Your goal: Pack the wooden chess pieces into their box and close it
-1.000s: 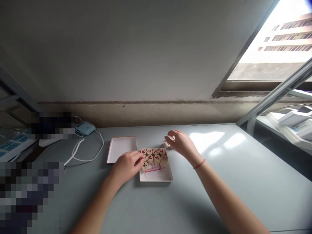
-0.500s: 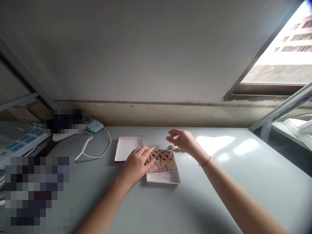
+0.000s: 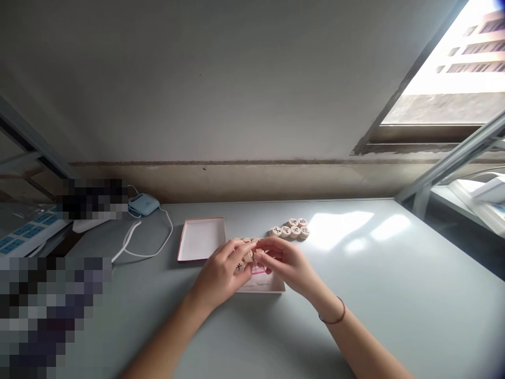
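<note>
A shallow white box point(image 3: 262, 288) with pink markings on its bottom holds several round wooden Chinese chess pieces with painted characters. My left hand point(image 3: 221, 271) reaches over its left side, thumb and fingers apart around a black-marked piece point(image 3: 239, 267) and its neighbours. From the right, my right hand point(image 3: 290, 266) comes over the middle of the box, thumb and fingers pinching a Chinese chess piece point(image 3: 258, 253). The two hands' fingertips nearly meet and hide much of the rows. Behind the box, more pieces with dark characters point(image 3: 294, 230) stand grouped, some stacked, on the table.
The red-edged box lid point(image 3: 203, 239) lies inside up at the left. A light blue device point(image 3: 143, 205) with a white cable point(image 3: 170, 231) sits farther left, near a power strip point(image 3: 27, 234). Sunlight falls on the grey table point(image 3: 355, 305); a wall stands behind it.
My right hand has moved from the pieces behind the box to over the box, carrying a piece and uncovering the group there. My left hand stays at the box's left side. The view has shifted slightly.
</note>
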Available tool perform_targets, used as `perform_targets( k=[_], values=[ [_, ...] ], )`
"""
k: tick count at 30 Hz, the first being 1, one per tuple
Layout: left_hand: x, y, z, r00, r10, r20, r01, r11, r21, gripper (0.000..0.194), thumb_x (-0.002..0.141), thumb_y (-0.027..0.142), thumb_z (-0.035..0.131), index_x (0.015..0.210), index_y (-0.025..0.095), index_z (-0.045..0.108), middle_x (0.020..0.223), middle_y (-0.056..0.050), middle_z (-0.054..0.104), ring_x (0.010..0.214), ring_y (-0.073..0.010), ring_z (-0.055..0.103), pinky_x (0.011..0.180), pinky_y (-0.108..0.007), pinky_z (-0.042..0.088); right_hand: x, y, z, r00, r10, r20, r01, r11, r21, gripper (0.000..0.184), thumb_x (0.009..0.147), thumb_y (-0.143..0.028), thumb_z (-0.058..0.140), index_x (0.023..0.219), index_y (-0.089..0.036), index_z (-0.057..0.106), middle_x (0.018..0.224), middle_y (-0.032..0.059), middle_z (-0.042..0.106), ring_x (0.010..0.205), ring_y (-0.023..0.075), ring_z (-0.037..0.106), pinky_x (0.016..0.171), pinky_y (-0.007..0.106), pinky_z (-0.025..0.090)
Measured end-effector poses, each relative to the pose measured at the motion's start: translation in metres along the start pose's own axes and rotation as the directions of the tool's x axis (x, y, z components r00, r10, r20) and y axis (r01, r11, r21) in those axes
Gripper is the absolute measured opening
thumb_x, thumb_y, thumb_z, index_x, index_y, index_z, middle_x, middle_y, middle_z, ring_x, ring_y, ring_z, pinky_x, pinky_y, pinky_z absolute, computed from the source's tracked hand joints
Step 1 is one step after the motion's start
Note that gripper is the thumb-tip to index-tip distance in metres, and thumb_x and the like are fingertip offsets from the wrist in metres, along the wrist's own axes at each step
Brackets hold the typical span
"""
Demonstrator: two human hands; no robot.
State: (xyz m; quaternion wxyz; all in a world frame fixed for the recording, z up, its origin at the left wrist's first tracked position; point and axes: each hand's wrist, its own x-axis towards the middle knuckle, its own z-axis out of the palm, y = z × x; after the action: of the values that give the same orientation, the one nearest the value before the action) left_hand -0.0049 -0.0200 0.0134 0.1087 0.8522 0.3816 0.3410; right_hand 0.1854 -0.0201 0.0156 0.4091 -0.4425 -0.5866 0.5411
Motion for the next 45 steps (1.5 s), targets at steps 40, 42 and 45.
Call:
perform_targets(
  k=[40,42,45],
  values=[
    [-0.015,-0.026,0.008,0.918,-0.169,0.359,0.090,0.970,0.228,0.077,0.081,0.046,0.060,0.146,0.028,0.024,0.151,-0.011,0.031,0.140,-0.0328,0.022,0.111,-0.060,0.020,0.000,0.022,0.010,0.838,-0.413,0.356,0.511,0.364,-0.779,0.006,0.087,-0.018,0.056,0.086,-0.021,0.061,0.081,0.0050,0.059,0.080,0.0191,0.050,0.073,0.034,0.047],
    [-0.015,-0.025,0.007,0.914,-0.174,0.367,0.093,0.969,0.228,0.076,0.081,0.045,0.060,0.146,0.027,0.025,0.150,-0.012,0.032,0.140,-0.0330,0.023,0.111,-0.060,0.020,0.000,0.022,0.011,0.837,-0.417,0.355,0.512,0.368,-0.776,0.005,0.087,-0.018,0.056,0.085,-0.021,0.060,0.080,0.0048,0.060,0.080,0.0190,0.050,0.073,0.034,0.046],
    [-0.015,-0.025,0.007,0.914,-0.172,0.368,0.089,0.968,0.233,0.073,0.081,0.041,0.060,0.145,0.025,0.028,0.150,-0.012,0.033,0.140,-0.0329,0.024,0.111,-0.060,0.021,-0.001,0.016,0.007,0.843,-0.418,0.339,0.512,0.429,-0.744,0.003,0.084,-0.022,0.061,0.087,-0.021,0.061,0.082,0.0052,0.061,0.081,0.0195,0.051,0.074,0.034,0.047]
  ],
)
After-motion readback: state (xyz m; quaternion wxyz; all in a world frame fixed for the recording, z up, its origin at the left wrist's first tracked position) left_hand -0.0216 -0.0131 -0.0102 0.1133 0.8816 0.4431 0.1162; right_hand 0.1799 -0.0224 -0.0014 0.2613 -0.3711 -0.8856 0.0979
